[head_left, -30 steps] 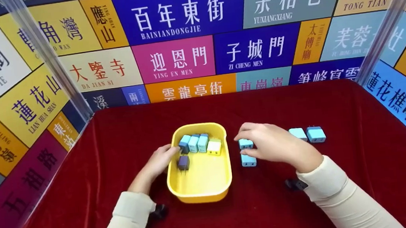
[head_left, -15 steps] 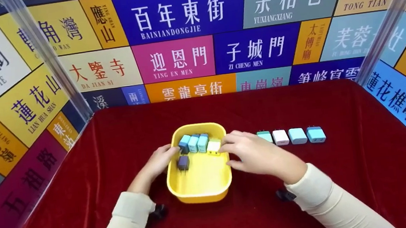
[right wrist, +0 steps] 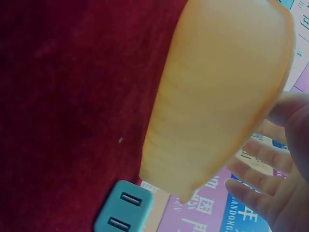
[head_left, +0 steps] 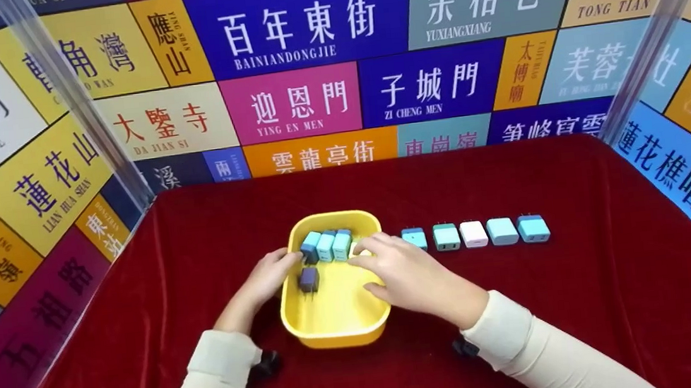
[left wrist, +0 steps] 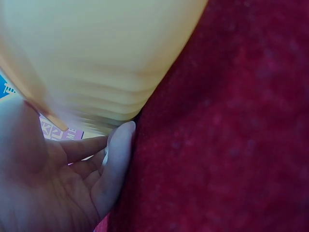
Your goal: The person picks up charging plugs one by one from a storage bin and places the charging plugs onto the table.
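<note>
A yellow plastic bin (head_left: 337,340) stands in the middle of the table, holding several wall chargers. Three light-blue chargers (head_left: 326,246) stand in a row at its far end; a dark purple one (head_left: 309,280) lies before them, prongs toward me. My left hand (head_left: 267,272) grips the bin's left side, thumb at the rim and fingers against the outer wall (left wrist: 106,63). Reaching over the right rim, my right hand (head_left: 400,271) has thumb and fingers spread inside the bin. Its fingertips are right at a pale yellow charger (head_left: 354,249), largely covered by the hand.
Right of the bin, several chargers stand lined up on the dark red cloth (head_left: 478,320). The nearest is blue (head_left: 414,239), then a green-topped one (head_left: 446,237), then a white one (head_left: 473,233). Panels of lettered signs (head_left: 298,100) rise behind the table.
My right hand has let go of a light-blue charger at the row's left end. It has moved left, over the rim and into the bin. My left hand stays put.
</note>
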Motion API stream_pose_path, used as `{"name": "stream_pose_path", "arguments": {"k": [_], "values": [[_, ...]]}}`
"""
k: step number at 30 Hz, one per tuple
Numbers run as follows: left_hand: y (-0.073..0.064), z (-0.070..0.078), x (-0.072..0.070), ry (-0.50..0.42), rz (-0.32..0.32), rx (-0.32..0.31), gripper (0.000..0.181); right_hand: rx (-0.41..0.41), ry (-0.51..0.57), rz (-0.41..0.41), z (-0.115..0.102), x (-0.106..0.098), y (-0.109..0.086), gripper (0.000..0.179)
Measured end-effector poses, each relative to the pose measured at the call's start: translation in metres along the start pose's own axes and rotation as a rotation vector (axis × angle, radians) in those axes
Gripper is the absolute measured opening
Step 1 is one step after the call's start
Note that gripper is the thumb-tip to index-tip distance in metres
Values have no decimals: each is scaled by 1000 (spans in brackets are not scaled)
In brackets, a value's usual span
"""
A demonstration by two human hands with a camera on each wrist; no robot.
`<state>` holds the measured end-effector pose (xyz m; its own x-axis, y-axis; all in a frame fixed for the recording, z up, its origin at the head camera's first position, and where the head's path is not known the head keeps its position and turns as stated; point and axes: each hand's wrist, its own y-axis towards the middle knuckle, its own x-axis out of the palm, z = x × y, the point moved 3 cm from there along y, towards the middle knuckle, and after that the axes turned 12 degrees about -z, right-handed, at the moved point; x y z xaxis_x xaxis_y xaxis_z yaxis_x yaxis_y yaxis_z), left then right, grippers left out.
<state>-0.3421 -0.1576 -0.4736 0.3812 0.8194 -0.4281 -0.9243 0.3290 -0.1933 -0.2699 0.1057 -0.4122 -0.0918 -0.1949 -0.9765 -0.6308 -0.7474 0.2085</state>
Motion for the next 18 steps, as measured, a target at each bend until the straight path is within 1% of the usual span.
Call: {"name": "stream_pose_path", "arguments": {"k": [3,6,9,14,18], "values": [[0,1,1,-4,0,-4,49,34,6,16,1,4,6,38],[-1,0,1,-8,4,-8,49,68,5,2,1,10,16,34],[0,-2,1,-13,3,-8,50,109,-20,-38,3,12,26,31],[1,-2,2,-11,5,-4,49,180,-58,-117,13,13,42,27],[2,0,2,1,6,2,50,211,-109,-168,19,18,51,25]]}}
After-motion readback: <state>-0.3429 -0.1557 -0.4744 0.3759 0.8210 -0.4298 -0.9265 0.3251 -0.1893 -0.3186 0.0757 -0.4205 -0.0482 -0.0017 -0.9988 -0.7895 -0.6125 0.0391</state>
